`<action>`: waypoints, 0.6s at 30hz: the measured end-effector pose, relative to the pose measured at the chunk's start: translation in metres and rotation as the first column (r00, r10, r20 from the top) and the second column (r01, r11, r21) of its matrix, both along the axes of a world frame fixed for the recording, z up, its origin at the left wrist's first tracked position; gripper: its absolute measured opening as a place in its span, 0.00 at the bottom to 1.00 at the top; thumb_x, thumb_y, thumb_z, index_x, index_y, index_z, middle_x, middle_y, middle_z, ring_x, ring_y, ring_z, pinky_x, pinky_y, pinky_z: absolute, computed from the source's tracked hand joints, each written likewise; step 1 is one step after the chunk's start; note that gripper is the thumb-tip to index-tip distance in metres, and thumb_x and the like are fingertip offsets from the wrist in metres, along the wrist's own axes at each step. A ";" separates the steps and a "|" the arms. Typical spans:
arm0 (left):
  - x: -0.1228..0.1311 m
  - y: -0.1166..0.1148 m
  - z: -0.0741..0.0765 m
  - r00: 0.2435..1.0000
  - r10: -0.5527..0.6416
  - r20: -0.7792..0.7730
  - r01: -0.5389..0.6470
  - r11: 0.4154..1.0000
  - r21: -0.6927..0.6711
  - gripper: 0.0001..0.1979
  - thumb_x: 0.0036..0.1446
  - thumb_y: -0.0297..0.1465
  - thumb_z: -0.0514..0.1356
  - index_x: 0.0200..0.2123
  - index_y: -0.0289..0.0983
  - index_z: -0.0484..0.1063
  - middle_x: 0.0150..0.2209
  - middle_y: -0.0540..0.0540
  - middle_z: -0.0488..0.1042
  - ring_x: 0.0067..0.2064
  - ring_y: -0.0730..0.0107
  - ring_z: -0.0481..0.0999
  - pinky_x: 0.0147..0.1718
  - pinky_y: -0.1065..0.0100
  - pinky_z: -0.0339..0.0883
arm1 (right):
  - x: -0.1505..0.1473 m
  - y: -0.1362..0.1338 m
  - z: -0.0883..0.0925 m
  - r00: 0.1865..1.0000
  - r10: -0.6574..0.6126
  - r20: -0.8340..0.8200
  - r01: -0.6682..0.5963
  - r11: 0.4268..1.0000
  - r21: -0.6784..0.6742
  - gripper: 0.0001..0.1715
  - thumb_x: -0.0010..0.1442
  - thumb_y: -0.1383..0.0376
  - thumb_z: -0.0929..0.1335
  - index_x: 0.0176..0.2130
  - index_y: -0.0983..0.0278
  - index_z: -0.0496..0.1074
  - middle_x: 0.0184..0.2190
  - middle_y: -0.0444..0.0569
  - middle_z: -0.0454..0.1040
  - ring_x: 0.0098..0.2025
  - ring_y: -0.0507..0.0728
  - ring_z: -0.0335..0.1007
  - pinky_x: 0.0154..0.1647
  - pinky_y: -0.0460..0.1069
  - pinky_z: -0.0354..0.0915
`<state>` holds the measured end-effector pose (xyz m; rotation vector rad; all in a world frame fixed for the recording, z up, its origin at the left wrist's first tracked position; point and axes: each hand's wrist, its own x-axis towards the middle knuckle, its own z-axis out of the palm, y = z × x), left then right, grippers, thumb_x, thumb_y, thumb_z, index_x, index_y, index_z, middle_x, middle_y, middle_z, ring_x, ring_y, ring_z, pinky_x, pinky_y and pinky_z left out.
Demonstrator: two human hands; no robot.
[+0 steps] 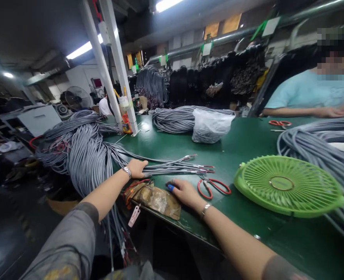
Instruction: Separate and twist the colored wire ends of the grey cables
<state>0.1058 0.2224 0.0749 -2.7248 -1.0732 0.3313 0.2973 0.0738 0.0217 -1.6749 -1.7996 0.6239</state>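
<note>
My left hand [137, 168] is closed around several grey cables [172, 168] lying on the green table. The stripped cable ends, with thin red wires, point right. Its fingertips are partly hidden by the cables. My right hand [186, 192] rests low over the table, fingers stretched leftward with nothing visible in them; a blue band wraps one finger. Between my hands and the table edge lies a brown, tape-covered pouch [160, 200] with a pink tag [134, 216] hanging below. Red-handled scissors [214, 188] lie just beyond my right hand.
A large heap of grey cables [86, 155] hangs over the table's left edge. A green fan [288, 184] lies at right beside more cable coils [320, 136]. A plastic-wrapped coil [174, 119] and a white post [122, 66] stand farther back. Another person [300, 93] sits opposite.
</note>
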 end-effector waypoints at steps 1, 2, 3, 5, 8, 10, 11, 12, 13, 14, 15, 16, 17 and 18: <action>-0.002 -0.002 0.001 1.000 0.003 -0.018 -0.003 1.000 0.018 0.23 0.56 0.47 0.56 0.46 0.35 0.70 0.39 0.36 0.79 0.43 0.48 0.79 0.39 0.58 0.68 | 0.000 0.000 0.000 1.000 0.000 -0.002 0.000 1.000 -0.003 0.15 0.59 0.65 0.62 0.38 0.61 0.77 0.35 0.50 0.81 0.37 0.60 0.75 0.39 0.51 0.66; -0.003 -0.004 0.002 1.000 0.000 -0.024 0.001 0.999 0.035 0.21 0.56 0.46 0.56 0.45 0.35 0.70 0.39 0.35 0.79 0.43 0.48 0.79 0.39 0.58 0.68 | 0.000 0.001 0.000 1.000 -0.001 0.000 0.001 1.000 -0.005 0.15 0.59 0.65 0.62 0.38 0.61 0.77 0.35 0.50 0.81 0.37 0.60 0.75 0.39 0.51 0.66; -0.005 -0.007 0.002 1.000 -0.007 -0.025 0.008 0.999 0.047 0.20 0.57 0.45 0.56 0.44 0.36 0.71 0.39 0.35 0.79 0.43 0.48 0.79 0.39 0.58 0.68 | 0.000 0.001 0.000 1.000 -0.002 0.005 0.002 1.000 -0.007 0.15 0.59 0.65 0.62 0.37 0.61 0.77 0.36 0.50 0.81 0.38 0.60 0.75 0.39 0.51 0.66; -0.008 -0.010 0.002 0.999 -0.029 -0.021 0.030 0.998 0.056 0.17 0.56 0.41 0.56 0.43 0.36 0.71 0.41 0.35 0.78 0.43 0.49 0.78 0.39 0.59 0.68 | 0.000 0.001 0.000 1.000 -0.002 0.008 0.002 1.000 -0.007 0.14 0.58 0.65 0.62 0.37 0.60 0.77 0.36 0.49 0.81 0.38 0.60 0.75 0.39 0.51 0.66; -0.006 -0.013 0.006 0.997 -0.071 -0.023 0.071 0.997 0.021 0.16 0.55 0.38 0.57 0.44 0.37 0.70 0.44 0.37 0.78 0.44 0.53 0.78 0.39 0.62 0.68 | 0.000 0.001 0.001 1.000 0.002 0.000 -0.002 1.000 -0.007 0.15 0.58 0.65 0.62 0.37 0.60 0.77 0.37 0.49 0.81 0.38 0.60 0.75 0.40 0.51 0.66; -0.003 -0.012 0.010 0.997 -0.067 -0.031 0.067 0.998 -0.018 0.17 0.54 0.39 0.58 0.45 0.38 0.70 0.41 0.40 0.79 0.43 0.54 0.79 0.38 0.63 0.68 | 0.000 0.000 0.001 1.000 0.011 -0.001 -0.011 1.000 -0.006 0.16 0.58 0.64 0.61 0.37 0.60 0.77 0.36 0.49 0.81 0.37 0.60 0.75 0.40 0.52 0.66; -0.001 -0.011 0.012 0.998 -0.053 -0.042 0.052 0.998 -0.033 0.18 0.53 0.38 0.59 0.46 0.38 0.69 0.39 0.41 0.79 0.41 0.55 0.79 0.37 0.64 0.68 | 0.001 0.000 0.000 1.000 0.020 -0.003 -0.020 1.000 -0.002 0.16 0.59 0.63 0.61 0.37 0.60 0.77 0.36 0.49 0.81 0.37 0.60 0.75 0.40 0.52 0.67; 0.000 -0.011 0.013 0.998 -0.042 -0.047 0.040 0.998 -0.039 0.19 0.52 0.39 0.60 0.46 0.38 0.69 0.37 0.41 0.79 0.40 0.55 0.79 0.36 0.64 0.68 | 0.001 -0.001 -0.001 1.000 0.031 -0.005 -0.031 1.000 0.004 0.16 0.59 0.62 0.61 0.37 0.60 0.77 0.35 0.49 0.82 0.37 0.60 0.75 0.40 0.52 0.67; 0.000 -0.011 0.013 0.998 -0.044 -0.047 0.042 0.998 -0.041 0.19 0.52 0.38 0.60 0.46 0.37 0.70 0.37 0.40 0.79 0.39 0.54 0.79 0.36 0.64 0.68 | 0.002 -0.001 -0.002 0.999 0.044 -0.012 -0.044 0.999 0.015 0.17 0.59 0.61 0.61 0.37 0.59 0.77 0.36 0.49 0.82 0.38 0.60 0.76 0.40 0.52 0.67; 0.001 -0.012 0.012 0.997 -0.047 -0.060 0.044 0.998 -0.051 0.19 0.52 0.37 0.60 0.46 0.36 0.70 0.37 0.39 0.79 0.39 0.53 0.79 0.35 0.64 0.68 | 0.003 -0.001 -0.004 0.998 0.060 -0.025 -0.059 0.998 0.019 0.17 0.59 0.60 0.61 0.37 0.59 0.77 0.36 0.48 0.82 0.38 0.60 0.76 0.40 0.52 0.68; 0.001 -0.013 0.011 0.996 -0.054 -0.065 0.051 0.997 -0.054 0.19 0.53 0.36 0.60 0.47 0.35 0.69 0.38 0.38 0.79 0.40 0.53 0.79 0.35 0.63 0.68 | 0.005 -0.001 -0.006 0.997 0.068 -0.032 -0.067 0.998 0.019 0.17 0.59 0.60 0.61 0.37 0.58 0.77 0.36 0.48 0.82 0.38 0.60 0.76 0.40 0.52 0.68; 0.001 -0.015 0.009 0.997 -0.054 -0.058 0.051 0.997 -0.054 0.20 0.53 0.36 0.60 0.49 0.35 0.68 0.39 0.38 0.79 0.40 0.52 0.79 0.36 0.63 0.68 | 0.006 0.000 -0.008 0.997 0.071 -0.032 -0.071 0.997 0.013 0.17 0.59 0.59 0.61 0.37 0.58 0.78 0.36 0.49 0.82 0.39 0.61 0.77 0.40 0.52 0.69; 0.002 -0.017 0.007 0.998 -0.046 -0.032 0.044 0.998 -0.053 0.21 0.54 0.36 0.59 0.50 0.34 0.67 0.40 0.37 0.79 0.41 0.52 0.79 0.37 0.63 0.68 | 0.007 0.001 -0.010 0.997 0.071 -0.034 -0.070 0.997 0.006 0.18 0.58 0.58 0.61 0.37 0.59 0.78 0.37 0.49 0.82 0.38 0.61 0.77 0.41 0.53 0.69; 0.003 -0.019 0.006 1.000 -0.021 0.002 0.021 0.999 -0.048 0.21 0.56 0.36 0.58 0.51 0.35 0.66 0.41 0.38 0.79 0.42 0.53 0.79 0.37 0.63 0.68 | 0.009 0.002 -0.012 0.997 0.066 -0.029 -0.066 0.998 0.000 0.18 0.58 0.58 0.61 0.37 0.58 0.78 0.36 0.48 0.82 0.38 0.62 0.77 0.40 0.53 0.69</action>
